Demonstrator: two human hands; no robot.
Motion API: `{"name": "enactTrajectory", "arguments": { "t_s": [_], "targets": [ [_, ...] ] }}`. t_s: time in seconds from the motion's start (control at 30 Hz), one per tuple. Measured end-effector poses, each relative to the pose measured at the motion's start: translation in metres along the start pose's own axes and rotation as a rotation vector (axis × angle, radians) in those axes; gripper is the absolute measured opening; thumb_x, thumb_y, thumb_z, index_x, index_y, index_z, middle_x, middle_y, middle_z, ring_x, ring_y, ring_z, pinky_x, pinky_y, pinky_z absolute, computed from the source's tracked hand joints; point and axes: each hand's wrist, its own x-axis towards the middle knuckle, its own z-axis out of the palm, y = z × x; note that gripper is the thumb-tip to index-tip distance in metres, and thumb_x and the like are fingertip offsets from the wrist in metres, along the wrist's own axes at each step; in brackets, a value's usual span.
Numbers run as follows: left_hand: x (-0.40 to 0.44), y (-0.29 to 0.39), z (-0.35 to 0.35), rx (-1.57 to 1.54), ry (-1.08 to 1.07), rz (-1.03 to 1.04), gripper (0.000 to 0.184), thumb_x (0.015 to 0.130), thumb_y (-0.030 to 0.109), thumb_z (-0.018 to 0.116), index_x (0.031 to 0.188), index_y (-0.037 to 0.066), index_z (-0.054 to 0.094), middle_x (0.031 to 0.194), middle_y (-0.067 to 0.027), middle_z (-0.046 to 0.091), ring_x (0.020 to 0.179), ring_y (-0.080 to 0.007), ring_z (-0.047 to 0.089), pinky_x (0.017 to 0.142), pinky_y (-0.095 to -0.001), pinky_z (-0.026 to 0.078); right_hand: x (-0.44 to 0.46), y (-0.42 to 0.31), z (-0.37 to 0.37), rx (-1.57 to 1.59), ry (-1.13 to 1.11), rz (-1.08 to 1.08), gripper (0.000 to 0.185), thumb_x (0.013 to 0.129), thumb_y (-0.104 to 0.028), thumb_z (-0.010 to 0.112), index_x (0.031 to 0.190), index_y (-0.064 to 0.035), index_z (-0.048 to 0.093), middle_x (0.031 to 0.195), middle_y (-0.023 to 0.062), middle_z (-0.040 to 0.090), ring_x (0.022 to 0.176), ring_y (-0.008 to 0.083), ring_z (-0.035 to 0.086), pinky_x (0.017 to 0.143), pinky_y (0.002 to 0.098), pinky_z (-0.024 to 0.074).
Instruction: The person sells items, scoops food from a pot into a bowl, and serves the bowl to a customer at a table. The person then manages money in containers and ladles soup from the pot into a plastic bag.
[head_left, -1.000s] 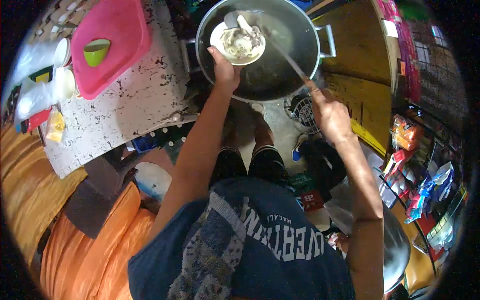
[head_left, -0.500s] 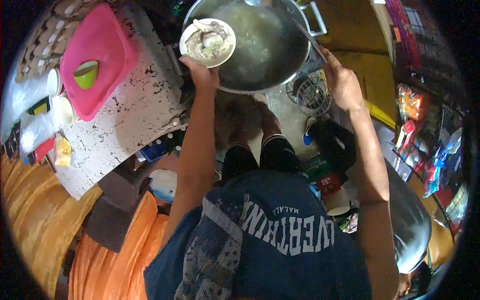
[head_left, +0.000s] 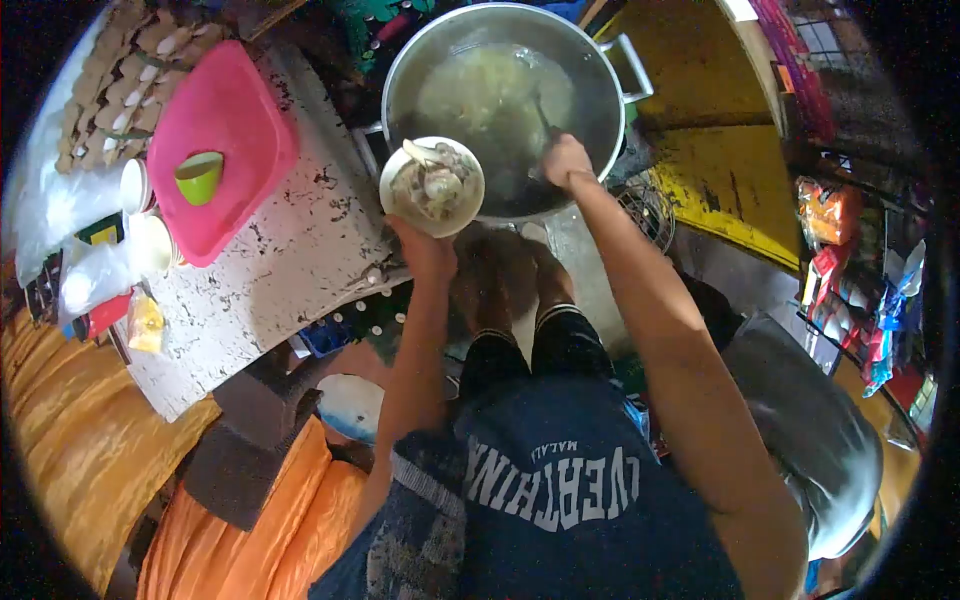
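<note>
My left hand (head_left: 428, 252) grips a small white bowl (head_left: 471, 212) from below, near the front left rim of a large metal pot (head_left: 402, 92). Pieces of food (head_left: 438, 182) that look like meat, with a pale round piece, fill the bowl. Over the pot's right side, my right hand (head_left: 568, 160) is closed around the handle of a ladle (head_left: 544, 115). The ladle's lower end is sunk in the cloudy broth (head_left: 480, 90) and hidden there.
A worn white table (head_left: 270, 270) on the left bears a pink tray (head_left: 225, 110) with a green cup (head_left: 199, 178), and stacked white bowls (head_left: 150, 240). The pot's handle (head_left: 632, 70) juts out right, beside a yellow panel (head_left: 720, 190). A wire basket (head_left: 648, 215) sits below.
My right hand has come left and over the pot, lowering the ladle into the broth. The bowl in my left hand now sits nearer me, at the pot's rim. The camera view has shifted.
</note>
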Motion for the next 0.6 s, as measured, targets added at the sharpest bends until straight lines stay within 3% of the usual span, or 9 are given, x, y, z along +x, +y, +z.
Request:
{"name": "enactTrajectory", "arguments": {
  "t_s": [0.07, 0.13, 0.17, 0.23, 0.33, 0.4, 0.53, 0.57, 0.6],
  "targets": [
    [-0.009, 0.005, 0.003, -0.022, 0.025, -0.026, 0.075, 0.091, 0.068, 0.022, 0.146, 0.016, 0.024, 0.147, -0.0074, 0.031, 0.132, -0.0276, 0.035, 0.105, -0.0446, 0.035, 0.014, -0.01, 0.014, -0.085, 0.082, -0.287, 0.011, 0.08, -0.005, 0.051, 0.076, -0.0033, 0.061, 0.085, 0.0186, 0.066, 0.059, 0.0281, 0.06, 0.052, 0.0394, 0.0471],
    [-0.009, 0.004, 0.002, -0.047, 0.049, -0.05, 0.076, 0.092, 0.067, 0.025, 0.147, 0.015, 0.021, 0.15, -0.0072, 0.028, 0.135, -0.0248, 0.031, 0.107, -0.0416, 0.033, 0.029, -0.031, -0.004, 1.25, -0.377, 0.836, 0.012, 0.085, -0.007, 0.047, 0.078, -0.0046, 0.057, 0.068, 0.0114, 0.059, 0.045, 0.0196, 0.05, 0.037, 0.0341, 0.0354],
    [-0.008, 0.001, -0.003, 0.003, 0.01, -0.025, 0.075, 0.092, 0.066, 0.025, 0.147, 0.015, 0.021, 0.149, -0.0072, 0.028, 0.135, -0.0252, 0.032, 0.106, -0.0415, 0.034, 0.028, -0.039, -0.019, 1.251, -0.381, 0.835, 0.012, 0.085, -0.007, 0.047, 0.078, -0.0046, 0.057, 0.068, 0.0114, 0.059, 0.045, 0.0196, 0.05, 0.037, 0.0341, 0.0354],
    [-0.003, -0.003, -0.008, 0.051, -0.029, 0.001, 0.075, 0.092, 0.066, 0.026, 0.147, 0.016, 0.021, 0.149, -0.0072, 0.028, 0.134, -0.0255, 0.033, 0.105, -0.0414, 0.036, 0.02, -0.053, -0.048, 1.636, -0.287, 0.859, 0.013, 0.087, -0.012, 0.045, 0.079, -0.006, 0.054, 0.059, 0.0055, 0.048, 0.04, 0.0139, 0.039, 0.031, 0.0286, 0.0251],
    [0.0, -0.003, -0.003, -0.004, -0.093, 0.046, 0.075, 0.092, 0.067, 0.023, 0.147, 0.016, 0.021, 0.149, -0.0075, 0.028, 0.134, -0.0262, 0.034, 0.104, -0.0419, 0.036, 0.018, -0.053, -0.062, 1.6, -0.227, 0.837, 0.01, 0.087, -0.013, 0.045, 0.085, -0.0069, 0.052, 0.059, 0.005, 0.047, 0.039, 0.013, 0.037, 0.03, 0.0273, 0.0251],
    [-0.003, 0.004, 0.01, 0.022, -0.055, 0.017, 0.071, 0.092, 0.066, 0.021, 0.145, 0.018, 0.024, 0.147, -0.0069, 0.03, 0.132, -0.0295, 0.036, 0.104, -0.0486, 0.037, 0.018, -0.048, -0.072, 1.523, -0.27, 0.814, 0.009, 0.088, -0.012, 0.044, 0.088, -0.0073, 0.052, 0.063, 0.0055, 0.049, 0.04, 0.0129, 0.037, 0.031, 0.0272, 0.0249],
    [0.0, 0.009, 0.024, 0.144, -0.101, 0.068, 0.075, 0.09, 0.069, 0.023, 0.145, 0.019, 0.023, 0.148, -0.008, 0.027, 0.133, -0.0295, 0.034, 0.105, -0.0486, 0.037, 0.011, -0.038, -0.097, 1.469, -0.309, 0.766, 0.011, 0.089, -0.011, 0.042, 0.095, -0.0086, 0.051, 0.067, 0.0056, 0.05, 0.039, 0.0127, 0.035, 0.031, 0.0271, 0.0244],
    [0.01, 0.002, 0.015, 0.082, -0.087, 0.021, 0.078, 0.089, 0.07, 0.021, 0.146, 0.017, 0.022, 0.149, -0.008, 0.028, 0.134, -0.0282, 0.033, 0.105, -0.0454, 0.036, 0.006, -0.03, -0.102, 1.615, -0.315, 0.743, 0.011, 0.091, -0.011, 0.042, 0.098, -0.009, 0.051, 0.067, 0.0057, 0.051, 0.039, 0.0125, 0.034, 0.031, 0.0269, 0.0242],
    [0.018, -0.003, 0.01, 0.02, -0.071, -0.027, 0.08, 0.089, 0.071, 0.02, 0.147, 0.016, 0.022, 0.149, -0.008, 0.028, 0.135, -0.027, 0.033, 0.106, -0.0422, 0.035, 0.002, -0.042, -0.131, 1.475, -0.314, 0.782, 0.013, 0.091, -0.01, 0.042, 0.1, -0.0078, 0.051, 0.067, 0.0049, 0.051, 0.039, 0.0112, 0.034, 0.03, 0.0253, 0.0237]
  ]
}}
